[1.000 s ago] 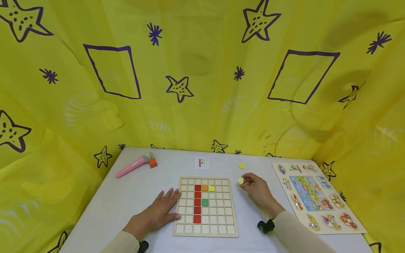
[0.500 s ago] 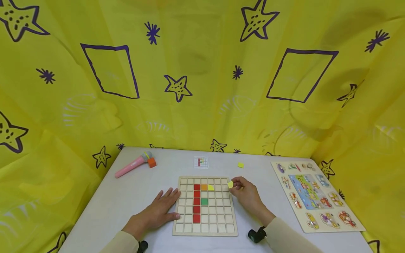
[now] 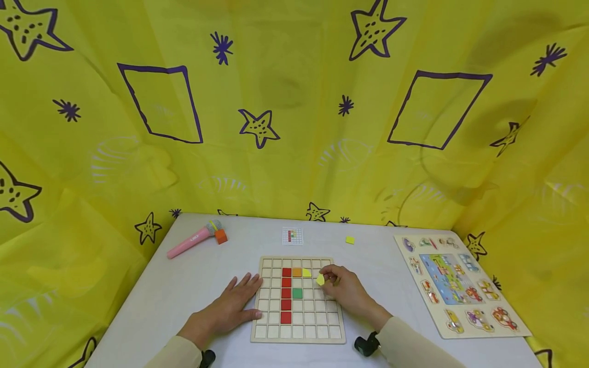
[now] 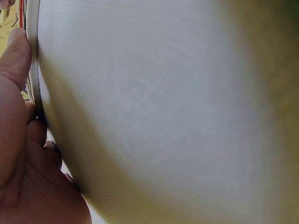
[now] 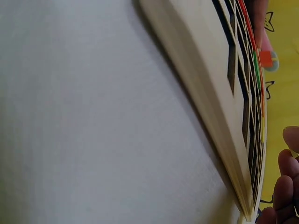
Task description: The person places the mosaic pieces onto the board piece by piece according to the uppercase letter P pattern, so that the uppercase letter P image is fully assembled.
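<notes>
A wooden grid board [image 3: 298, 334] lies on the table in front of me. In its cells sit a column of several red tiles [image 3: 286, 293], an orange tile [image 3: 296, 272], a yellow tile [image 3: 306, 273] and a green tile [image 3: 297, 293]. My right hand [image 3: 346, 289] pinches another yellow tile [image 3: 320, 279] over the board's right part. Its fingertips [image 5: 285, 161] show above the board at the edge of the right wrist view. My left hand [image 3: 233, 305] lies flat with spread fingers, thumb and fingertips at the board's left edge.
Behind the board lies a small pattern card [image 3: 292, 236], with a loose yellow tile [image 3: 350, 240] to its right. A pink microphone [image 3: 195, 240] and an orange-red cube [image 3: 221, 236] are at the back left. A wooden picture puzzle [image 3: 460, 286] lies right. Yellow curtains [image 3: 294, 168] surround the table.
My right hand has carried the pinched yellow tile leftward from the table beside the board to above its right columns. My left hand stays at the left edge.
</notes>
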### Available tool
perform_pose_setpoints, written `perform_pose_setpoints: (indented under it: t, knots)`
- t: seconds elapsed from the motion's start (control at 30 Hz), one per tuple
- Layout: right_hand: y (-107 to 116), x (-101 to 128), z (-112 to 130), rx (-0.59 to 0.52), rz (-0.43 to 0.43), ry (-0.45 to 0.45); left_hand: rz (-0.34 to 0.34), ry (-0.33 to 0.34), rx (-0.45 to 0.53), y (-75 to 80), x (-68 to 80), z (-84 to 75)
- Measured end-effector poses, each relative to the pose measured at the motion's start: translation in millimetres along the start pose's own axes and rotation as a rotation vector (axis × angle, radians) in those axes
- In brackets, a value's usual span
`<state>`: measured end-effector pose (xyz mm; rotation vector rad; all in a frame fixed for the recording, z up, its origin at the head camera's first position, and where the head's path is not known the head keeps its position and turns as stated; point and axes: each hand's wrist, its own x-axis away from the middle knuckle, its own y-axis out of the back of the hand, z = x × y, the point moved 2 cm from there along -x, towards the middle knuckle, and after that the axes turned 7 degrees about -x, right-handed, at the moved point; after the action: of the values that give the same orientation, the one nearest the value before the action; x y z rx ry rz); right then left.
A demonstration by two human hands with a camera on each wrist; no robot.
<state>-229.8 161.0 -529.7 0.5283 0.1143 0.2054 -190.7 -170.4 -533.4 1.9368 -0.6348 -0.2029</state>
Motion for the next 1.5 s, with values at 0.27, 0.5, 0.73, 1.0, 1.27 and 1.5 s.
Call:
perform_pose_setpoints:
  t: [0.27, 0.5, 0.73, 1.0, 1.27, 1.5]
  knots:
    - [-10, 2, 4, 0.003, 0.029, -0.011, 0.002, 0.002, 0.002, -1.0, -0.2, 0.7]
    - [-19, 5, 5, 0.024, 0.034, -0.009, -0.004, -0.006, -0.007, -0.8, -0.3, 0.5]
    - [-25, 9, 10, 0.04, 0.0, 0.015, -0.003, -0.002, 0.0, 0.5, -0.2, -0.5]
    - [-33, 9, 7, 0.224, -0.015, 0.063, 0.004, 0.004, 0.003, 0.8, -0.4, -0.2]
    - [-33, 9, 8, 0.255, -0.016, 0.086, 0.008, 0.005, 0.008, 0.4, -1.4, 0.1]
    - [-31, 11, 11, 0.23, -0.016, 0.094, 0.012, 0.01, 0.014, -0.3, -1.2, 0.7]
